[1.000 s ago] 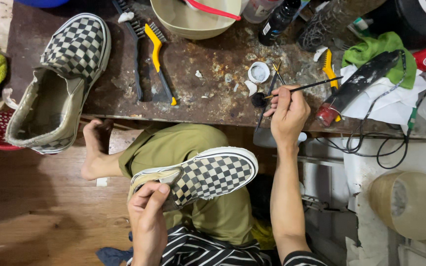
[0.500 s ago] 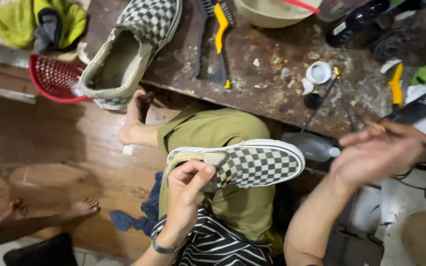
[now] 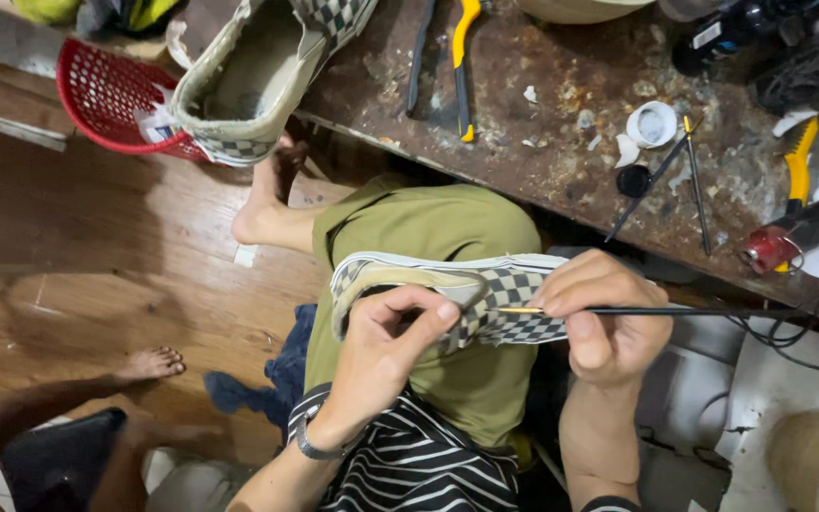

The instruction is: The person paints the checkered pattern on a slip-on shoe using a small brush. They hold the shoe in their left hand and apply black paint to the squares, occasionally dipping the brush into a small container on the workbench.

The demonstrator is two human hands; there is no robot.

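Left hand (image 3: 386,346) grip pinches checkered slip-on shoe (image 3: 447,299) on lap; right hand (image 3: 609,322) grip closed on thin brush (image 3: 675,311). Risk: shoe shifts, brush smears the canvas.

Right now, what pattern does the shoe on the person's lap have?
The shoe has a black-and-cream checkerboard pattern with a pale sole edge, seen in the head view.

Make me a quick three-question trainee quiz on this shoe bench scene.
1. True or false: the right hand holds a thin black-handled brush against the checkered slip-on shoe on the lap.
2. What grips that shoe's heel opening?
3. The red plastic basket sits: A) on the scarred wooden bench, B) beside its end.

Key: 1 true; 2 the left hand; 3 B.
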